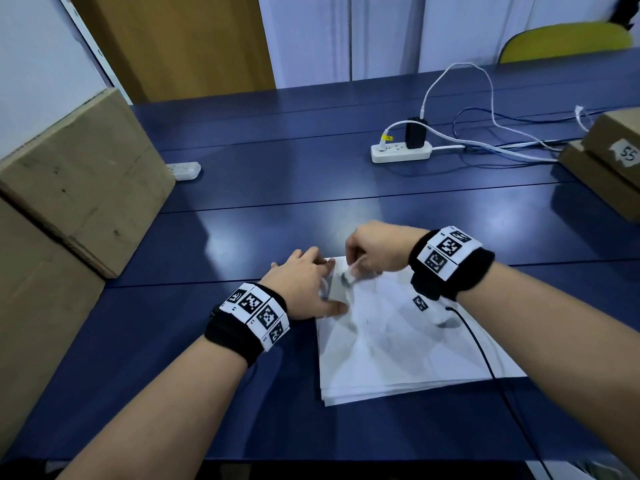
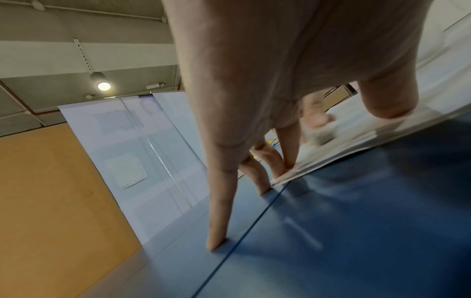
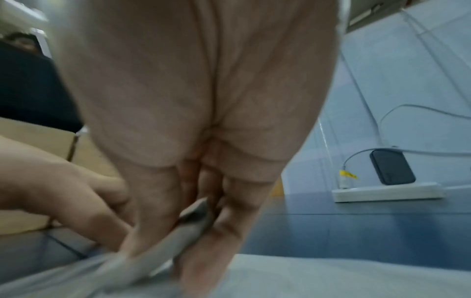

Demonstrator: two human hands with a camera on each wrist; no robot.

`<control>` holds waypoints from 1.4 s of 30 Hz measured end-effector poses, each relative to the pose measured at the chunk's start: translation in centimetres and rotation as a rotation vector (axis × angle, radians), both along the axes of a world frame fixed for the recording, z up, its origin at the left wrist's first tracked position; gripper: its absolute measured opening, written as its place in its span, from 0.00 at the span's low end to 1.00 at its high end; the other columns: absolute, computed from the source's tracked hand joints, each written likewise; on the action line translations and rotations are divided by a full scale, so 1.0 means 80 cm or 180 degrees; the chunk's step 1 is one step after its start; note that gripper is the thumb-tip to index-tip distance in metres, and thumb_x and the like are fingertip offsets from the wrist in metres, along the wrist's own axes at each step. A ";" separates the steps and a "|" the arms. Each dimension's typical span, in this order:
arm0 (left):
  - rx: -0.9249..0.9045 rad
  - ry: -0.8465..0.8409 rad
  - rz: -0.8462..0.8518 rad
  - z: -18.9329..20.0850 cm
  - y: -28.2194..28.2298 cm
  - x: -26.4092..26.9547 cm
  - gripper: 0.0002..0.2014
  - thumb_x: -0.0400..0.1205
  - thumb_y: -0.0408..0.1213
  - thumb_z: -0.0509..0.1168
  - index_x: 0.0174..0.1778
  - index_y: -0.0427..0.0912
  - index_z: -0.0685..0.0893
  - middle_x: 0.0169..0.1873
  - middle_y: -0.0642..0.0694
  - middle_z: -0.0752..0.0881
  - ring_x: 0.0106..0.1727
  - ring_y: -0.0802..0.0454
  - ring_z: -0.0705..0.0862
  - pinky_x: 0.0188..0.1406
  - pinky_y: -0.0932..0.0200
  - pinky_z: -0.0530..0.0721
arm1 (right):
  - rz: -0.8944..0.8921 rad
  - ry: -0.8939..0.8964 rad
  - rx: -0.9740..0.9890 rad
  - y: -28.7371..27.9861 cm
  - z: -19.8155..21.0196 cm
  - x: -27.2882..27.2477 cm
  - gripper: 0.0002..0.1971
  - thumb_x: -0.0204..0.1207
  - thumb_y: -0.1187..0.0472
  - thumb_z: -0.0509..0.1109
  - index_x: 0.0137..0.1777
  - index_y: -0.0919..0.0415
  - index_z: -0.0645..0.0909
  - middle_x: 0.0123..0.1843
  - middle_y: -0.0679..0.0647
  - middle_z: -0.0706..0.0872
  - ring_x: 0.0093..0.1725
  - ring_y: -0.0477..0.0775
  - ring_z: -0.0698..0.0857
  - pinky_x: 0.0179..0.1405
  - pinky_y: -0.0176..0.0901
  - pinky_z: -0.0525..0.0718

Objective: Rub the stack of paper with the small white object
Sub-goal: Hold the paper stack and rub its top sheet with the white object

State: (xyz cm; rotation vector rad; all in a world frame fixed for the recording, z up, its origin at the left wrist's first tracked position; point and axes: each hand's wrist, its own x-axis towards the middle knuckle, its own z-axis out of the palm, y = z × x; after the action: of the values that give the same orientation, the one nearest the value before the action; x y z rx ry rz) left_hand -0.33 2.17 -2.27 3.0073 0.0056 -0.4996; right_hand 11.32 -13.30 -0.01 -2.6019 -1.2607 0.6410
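**Desk surroundings**

Blue desk (image 1: 277, 174). Large cardboard boxes (image 1: 83, 181) stacked at left edge. White power strip (image 1: 401, 152) mid-desk, black charger (image 1: 415, 133) plugged in, white cables (image 1: 485, 126) trailing right. Two smaller boxes (image 1: 606, 157) at right (upper one labelled "55"). Yellow chair (image 1: 568, 41) beyond the desk.
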 end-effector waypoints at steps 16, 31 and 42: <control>-0.0076 -0.0021 0.0024 -0.005 0.003 0.001 0.47 0.69 0.74 0.65 0.81 0.54 0.66 0.67 0.53 0.68 0.70 0.48 0.65 0.67 0.32 0.74 | -0.0152 0.0008 0.0311 0.001 0.000 0.016 0.07 0.72 0.56 0.77 0.40 0.58 0.85 0.30 0.52 0.90 0.31 0.49 0.87 0.38 0.43 0.86; -0.0255 -0.0070 0.0103 -0.008 0.011 0.012 0.52 0.50 0.82 0.59 0.68 0.56 0.81 0.51 0.56 0.67 0.53 0.54 0.63 0.63 0.40 0.77 | 0.0432 0.0602 -0.0271 0.002 0.001 -0.002 0.08 0.71 0.61 0.80 0.37 0.52 0.84 0.23 0.42 0.86 0.22 0.40 0.82 0.37 0.39 0.84; -0.0175 0.0010 0.0112 0.000 0.006 0.014 0.46 0.61 0.74 0.72 0.72 0.53 0.78 0.57 0.54 0.70 0.60 0.51 0.67 0.61 0.40 0.80 | 0.0361 0.0488 -0.0359 0.000 0.000 0.004 0.05 0.72 0.59 0.79 0.42 0.54 0.85 0.29 0.45 0.86 0.22 0.38 0.82 0.36 0.39 0.83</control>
State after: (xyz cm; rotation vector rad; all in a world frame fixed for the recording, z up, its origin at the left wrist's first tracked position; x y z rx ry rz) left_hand 0.78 2.66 -2.25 2.9475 0.0441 -0.4925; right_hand 11.65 -13.30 -0.01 -2.5248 -1.3675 0.9386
